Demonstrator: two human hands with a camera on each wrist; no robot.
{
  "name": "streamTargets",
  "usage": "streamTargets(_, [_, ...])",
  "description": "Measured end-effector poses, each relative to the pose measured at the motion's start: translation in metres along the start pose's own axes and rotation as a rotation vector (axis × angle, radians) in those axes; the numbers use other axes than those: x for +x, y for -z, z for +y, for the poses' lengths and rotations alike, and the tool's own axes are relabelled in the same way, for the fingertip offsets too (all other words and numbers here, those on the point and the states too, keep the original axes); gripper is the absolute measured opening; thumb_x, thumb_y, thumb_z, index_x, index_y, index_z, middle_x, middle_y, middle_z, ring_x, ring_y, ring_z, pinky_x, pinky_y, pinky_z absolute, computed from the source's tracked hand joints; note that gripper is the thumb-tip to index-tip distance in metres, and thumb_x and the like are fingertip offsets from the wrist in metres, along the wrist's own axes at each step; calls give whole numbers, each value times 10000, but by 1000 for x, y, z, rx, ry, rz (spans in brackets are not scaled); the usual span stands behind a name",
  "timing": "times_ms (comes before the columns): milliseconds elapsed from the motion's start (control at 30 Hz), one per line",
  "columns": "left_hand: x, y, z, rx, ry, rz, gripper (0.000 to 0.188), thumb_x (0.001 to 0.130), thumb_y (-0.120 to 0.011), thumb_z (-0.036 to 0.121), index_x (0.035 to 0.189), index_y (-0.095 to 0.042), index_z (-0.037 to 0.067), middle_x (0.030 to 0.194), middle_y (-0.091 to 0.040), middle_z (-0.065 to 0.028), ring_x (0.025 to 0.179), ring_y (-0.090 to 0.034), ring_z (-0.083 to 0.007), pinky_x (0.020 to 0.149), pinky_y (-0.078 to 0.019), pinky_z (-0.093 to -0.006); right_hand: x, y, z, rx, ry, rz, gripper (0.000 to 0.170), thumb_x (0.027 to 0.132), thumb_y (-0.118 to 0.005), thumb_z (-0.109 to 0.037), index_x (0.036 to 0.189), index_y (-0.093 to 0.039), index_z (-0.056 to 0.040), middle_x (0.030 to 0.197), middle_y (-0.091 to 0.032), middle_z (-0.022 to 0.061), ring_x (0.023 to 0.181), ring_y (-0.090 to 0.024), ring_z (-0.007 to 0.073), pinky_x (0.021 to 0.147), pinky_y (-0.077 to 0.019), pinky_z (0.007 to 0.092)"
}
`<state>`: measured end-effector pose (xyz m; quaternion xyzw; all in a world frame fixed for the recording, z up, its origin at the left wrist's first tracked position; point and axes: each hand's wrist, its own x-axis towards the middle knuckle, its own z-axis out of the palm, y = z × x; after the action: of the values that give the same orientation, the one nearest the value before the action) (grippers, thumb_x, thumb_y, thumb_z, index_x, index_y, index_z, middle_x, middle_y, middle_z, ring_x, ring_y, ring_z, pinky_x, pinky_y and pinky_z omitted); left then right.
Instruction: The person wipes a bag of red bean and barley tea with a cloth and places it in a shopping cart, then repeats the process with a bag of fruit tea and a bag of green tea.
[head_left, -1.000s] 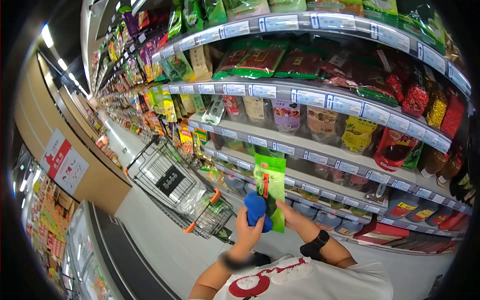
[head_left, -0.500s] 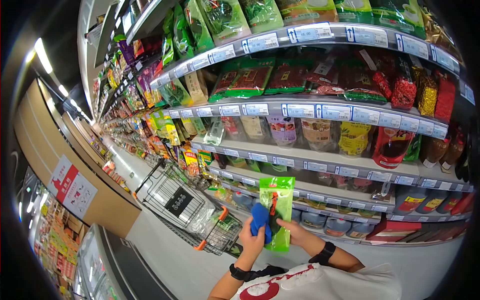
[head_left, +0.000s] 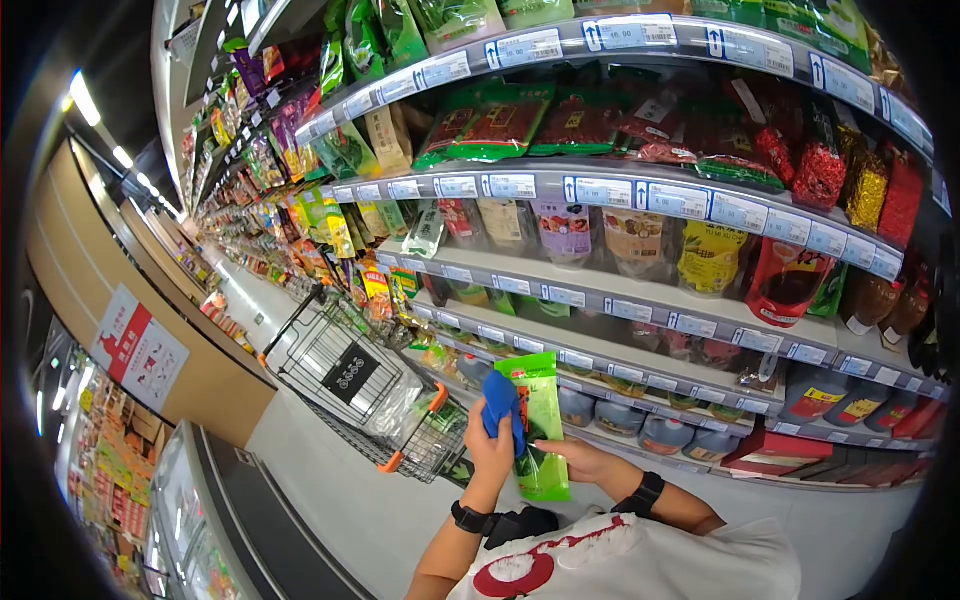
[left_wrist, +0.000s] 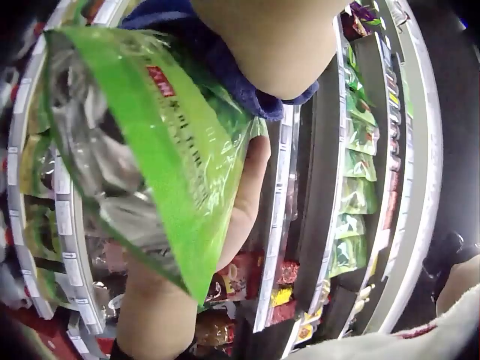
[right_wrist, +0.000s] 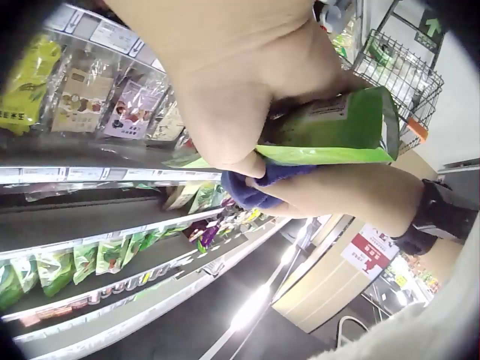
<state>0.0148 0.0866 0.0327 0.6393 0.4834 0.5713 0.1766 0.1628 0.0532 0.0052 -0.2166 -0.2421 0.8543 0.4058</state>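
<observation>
A bright green packet [head_left: 543, 425] with a clear window is held up in front of the torso. My left hand [head_left: 488, 455] grips a blue cloth-like item [head_left: 502, 405] at the packet's left edge. From the other side my right hand [head_left: 580, 460] pinches the packet's right edge, thumb on its front. In the left wrist view the packet [left_wrist: 169, 142] slants across, with the blue item [left_wrist: 202, 45] above it and the right hand [left_wrist: 246, 202] behind. The right wrist view shows the packet [right_wrist: 334, 135] beside the right hand [right_wrist: 240, 90], the blue item [right_wrist: 259, 187] just below.
Shelves of packets and jars, with price-label rails [head_left: 640, 195], fill the right side. A wire cart [head_left: 345, 375] holding clear and green bags stands ahead to the left. A freezer case [head_left: 235, 500] and a tan panel [head_left: 170, 290] line the left.
Both hands and the packet have shifted slightly left, and the packet now leans left. The blue item sits higher along its left edge.
</observation>
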Motion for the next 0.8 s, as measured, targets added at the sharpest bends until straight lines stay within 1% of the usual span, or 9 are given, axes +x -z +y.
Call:
streamTargets(67, [0, 1, 6, 20, -15, -41, 327, 758, -594, 51, 1061, -485, -6, 840, -617, -141, 747, -612, -191, 678, -473, -302, 1, 0, -1, -9, -15, 37, 366, 873, -515, -208, 1190, -444, -38, 1057, -575, 108, 928, -592, 213, 825, -483, 368])
streamTargets(167, [-8, -2, 6, 82, -47, -109, 329, 750, -601, 58, 1058, -497, 7, 846, -613, -159, 752, -623, -236, 687, -476, -317, 1, 11, -14, 165, 2, 35, 350, 871, -512, -221, 1160, -468, -27, 1029, -590, 118, 902, -605, 223, 801, -495, 371])
streamTargets(200, [-11, -3, 9, 92, -55, -142, 332, 746, -604, 59, 1057, -499, 8, 849, -612, -166, 755, -625, -249, 690, -477, -320, -1, 8, -22, 143, 102, 137, 337, 867, -508, -219, 1135, -487, -15, 1011, -601, 126, 879, -614, 231, 775, -506, 368])
streamTargets(267, [-18, -5, 13, 119, -85, -197, 353, 726, -618, 59, 1057, -505, 13, 853, -610, -180, 768, -624, -292, 701, -477, -332, -6, 11, -39, 129, 221, 158, 337, 867, -502, -218, 1133, -490, -10, 1012, -601, 128, 879, -613, 228, 767, -509, 362])
streamTargets(367, [-31, -15, 6, 116, -114, -265, 369, 715, -622, 52, 1062, -505, 14, 867, -606, -181, 779, -619, -301, 707, -476, -340, -13, 14, -61, 101, 309, 136, 353, 867, -493, -202, 1162, -470, -11, 1035, -590, 121, 882, -608, 217, 773, -503, 348])
streamTargets(533, [-30, -26, 14, 130, -206, -180, 354, 727, -591, 27, 1065, -492, -6, 895, -597, -187, 787, -615, -301, 713, -473, -346, -20, 12, -58, -3, 221, 184, 377, 854, -517, -157, 1210, -439, -62, 1078, -557, 74, 934, -575, 184, 792, -485, 324])
streamTargets(700, [-8, -31, 13, 11, -90, -158, 358, 759, -556, 21, 1099, -449, -11, 834, -607, -162, 730, -618, -220, 671, -477, -311, -18, 20, -33, -126, 120, 68, 465, 817, -538, -91, 1259, -394, -76, 1113, -520, 46, 994, -527, 159, 847, -434, 309])
streamTargets(767, [-1, -34, 13, -55, -22, -171, 356, 760, -551, 13, 1100, -447, -12, 817, -608, -161, 712, -617, -215, 664, -478, -306, -20, 17, -33, -212, 150, 92, 511, 789, -531, -57, 1277, -377, -72, 1131, -497, 43, 1023, -487, 145, 874, -399, 294])
streamTargets(800, [0, -37, 15, -27, -74, -150, 340, 758, -556, 10, 1084, -461, -11, 827, -610, -167, 727, -621, -229, 670, -479, -311, -20, 19, -34, -196, 158, 125, 504, 784, -533, -57, 1266, -387, -70, 1124, -504, 46, 1009, -498, 149, 862, -410, 295])
